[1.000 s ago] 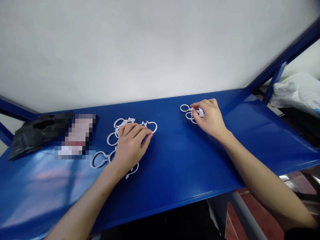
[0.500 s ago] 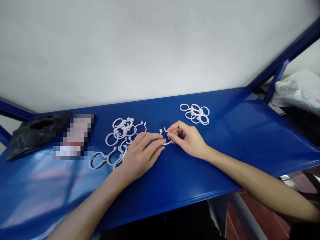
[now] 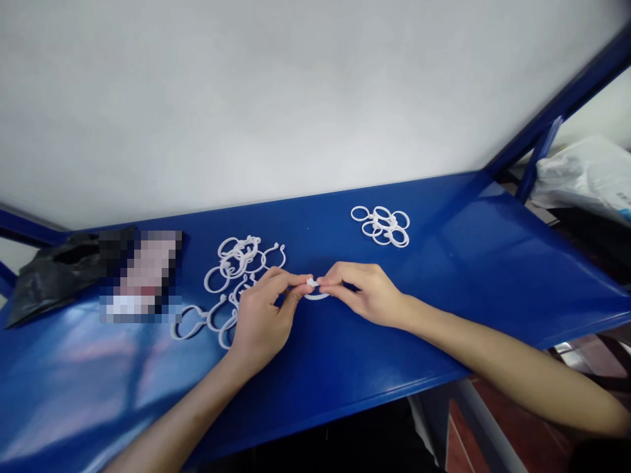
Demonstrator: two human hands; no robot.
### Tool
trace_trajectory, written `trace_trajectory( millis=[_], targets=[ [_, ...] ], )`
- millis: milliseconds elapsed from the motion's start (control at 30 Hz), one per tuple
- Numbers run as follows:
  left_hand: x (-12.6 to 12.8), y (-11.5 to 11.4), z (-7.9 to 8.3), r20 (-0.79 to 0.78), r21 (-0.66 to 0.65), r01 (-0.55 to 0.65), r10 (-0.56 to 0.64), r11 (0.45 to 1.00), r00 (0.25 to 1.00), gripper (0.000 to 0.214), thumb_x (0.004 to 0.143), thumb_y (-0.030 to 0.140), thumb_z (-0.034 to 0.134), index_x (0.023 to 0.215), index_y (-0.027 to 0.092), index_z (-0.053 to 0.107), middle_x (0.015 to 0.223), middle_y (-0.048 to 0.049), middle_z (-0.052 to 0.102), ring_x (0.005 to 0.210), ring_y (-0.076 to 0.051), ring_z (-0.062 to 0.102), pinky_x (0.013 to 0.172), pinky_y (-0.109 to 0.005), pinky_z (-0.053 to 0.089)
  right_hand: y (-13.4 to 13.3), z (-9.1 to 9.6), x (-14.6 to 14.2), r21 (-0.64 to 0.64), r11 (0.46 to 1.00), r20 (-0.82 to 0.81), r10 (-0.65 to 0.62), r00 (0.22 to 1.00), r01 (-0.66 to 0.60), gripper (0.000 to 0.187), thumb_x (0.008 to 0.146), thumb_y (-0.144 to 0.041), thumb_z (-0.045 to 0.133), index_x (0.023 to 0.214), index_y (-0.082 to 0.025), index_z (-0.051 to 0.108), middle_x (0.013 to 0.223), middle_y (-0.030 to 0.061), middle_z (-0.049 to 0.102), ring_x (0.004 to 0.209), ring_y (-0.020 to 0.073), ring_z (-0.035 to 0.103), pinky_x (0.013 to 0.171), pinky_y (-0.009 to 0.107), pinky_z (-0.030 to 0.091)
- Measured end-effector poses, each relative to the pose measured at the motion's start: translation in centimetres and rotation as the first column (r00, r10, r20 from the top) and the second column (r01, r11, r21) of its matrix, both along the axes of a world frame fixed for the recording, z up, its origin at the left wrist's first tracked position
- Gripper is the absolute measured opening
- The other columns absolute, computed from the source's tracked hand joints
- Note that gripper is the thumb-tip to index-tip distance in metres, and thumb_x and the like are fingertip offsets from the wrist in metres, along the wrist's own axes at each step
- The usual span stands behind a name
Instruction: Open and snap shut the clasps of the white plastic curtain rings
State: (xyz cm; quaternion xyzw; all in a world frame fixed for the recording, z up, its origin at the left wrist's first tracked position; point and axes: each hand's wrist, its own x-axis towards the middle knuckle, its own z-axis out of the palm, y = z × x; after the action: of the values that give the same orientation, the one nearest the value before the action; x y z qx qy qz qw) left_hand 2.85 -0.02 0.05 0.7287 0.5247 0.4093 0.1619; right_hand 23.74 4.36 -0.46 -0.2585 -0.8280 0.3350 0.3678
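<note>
Head view: white ring (image 3: 314, 293) sits between both hands, low over blue shelf (image 3: 444, 282), near its middle. Left hand (image 3: 261, 315) pinches ring's left end, thumb and first finger closed on it. Right hand (image 3: 367, 293) pinches right end same way. Ring's two ends meet at top, right between fingertips (gap looks almost shut). Both hands equally near. Open rings pile (image 3: 231, 276) just left of left hand. Closed rings pile (image 3: 382, 225) farther back, right.

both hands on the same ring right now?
Yes: the left hand and right hand each pinch an end of one white plastic ring just above the blue shelf.
</note>
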Motion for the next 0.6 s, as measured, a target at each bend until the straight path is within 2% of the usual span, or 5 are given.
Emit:
trace_trajectory(
  millis=[233, 333, 433, 533, 600],
  targets=[
    [0.3, 0.0, -0.5, -0.067, 0.155, 0.071, -0.062, 0.985, 0.996, 0.017, 0.094, 0.014, 0.058, 0.090, 0.022, 0.072, 0.077, -0.0001, 0.071, 0.072, -0.013, 0.065, 0.065, -0.026, 0.053, -0.3, -0.5, 0.0, 0.147, 0.985, 0.117, 0.070, 0.991, -0.087, 0.020, 0.104, -0.026, 0.048, 0.102, -0.021, 0.066, 0.095, 0.0068, 0.074, 0.087, 0.0171, 0.071, 0.077, 0.032, 0.059],
    [0.2, 0.5, -0.4, -0.182, 0.207, 0.104, -0.066, 0.973, 0.981, 0.012, 0.096, 0.018, 0.059, 0.099, 0.020, 0.070, 0.085, -0.0020, 0.074, 0.079, -0.016, 0.065, 0.073, -0.030, 0.055, 0.6, -0.3, 0.1, 0.241, 0.969, 0.147, 0.012, 0.989, -0.048, 0.018, 0.104, -0.025, 0.048, 0.104, -0.021, 0.066, 0.096, 0.0065, 0.073, 0.089, 0.0174, 0.070, 0.078, 0.032, 0.058],
    [-0.3, 1.2, -0.6, -0.399, 0.267, 0.047, 0.066, 0.963, 0.914, 0.023, 0.095, 0.028, 0.062, 0.115, 0.018, 0.068, 0.101, -0.0077, 0.075, 0.096, -0.025, 0.063, 0.086, -0.042, 0.053, 2.6, 0.1, 0.9, 0.339, 0.926, 0.201, -0.246, 0.948, 0.168, 0.016, 0.102, -0.027, 0.050, 0.104, -0.022, 0.066, 0.101, 0.0072, 0.071, 0.092, 0.0200, 0.068, 0.080, 0.035, 0.057],
    [-1.2, 1.8, -1.0, -0.572, 0.298, -0.037, 0.210, 0.954, 0.793, 0.028, 0.094, 0.033, 0.061, 0.113, 0.015, 0.070, 0.108, -0.0130, 0.072, 0.103, -0.033, 0.060, 0.087, -0.048, 0.049, 5.0, 0.4, 2.4, 0.431, 0.782, 0.237, -0.579, 0.780, 0.450, 0.015, 0.099, -0.023, 0.053, 0.102, -0.020, 0.067, 0.102, 0.0097, 0.069, 0.094, 0.0243, 0.066, 0.079, 0.038, 0.055],
    [-1.7, 2.0, -1.3, -0.646, 0.293, -0.051, 0.237, 0.955, 0.726, 0.027, 0.095, 0.032, 0.059, 0.111, 0.013, 0.071, 0.107, -0.0137, 0.071, 0.101, -0.034, 0.059, 0.083, -0.048, 0.048, 6.5, 0.5, 3.8, 0.467, 0.701, 0.247, -0.688, 0.682, 0.538, 0.014, 0.097, -0.022, 0.055, 0.099, -0.019, 0.068, 0.099, 0.0108, 0.069, 0.094, 0.0268, 0.064, 0.081, 0.041, 0.054]
  ],
)
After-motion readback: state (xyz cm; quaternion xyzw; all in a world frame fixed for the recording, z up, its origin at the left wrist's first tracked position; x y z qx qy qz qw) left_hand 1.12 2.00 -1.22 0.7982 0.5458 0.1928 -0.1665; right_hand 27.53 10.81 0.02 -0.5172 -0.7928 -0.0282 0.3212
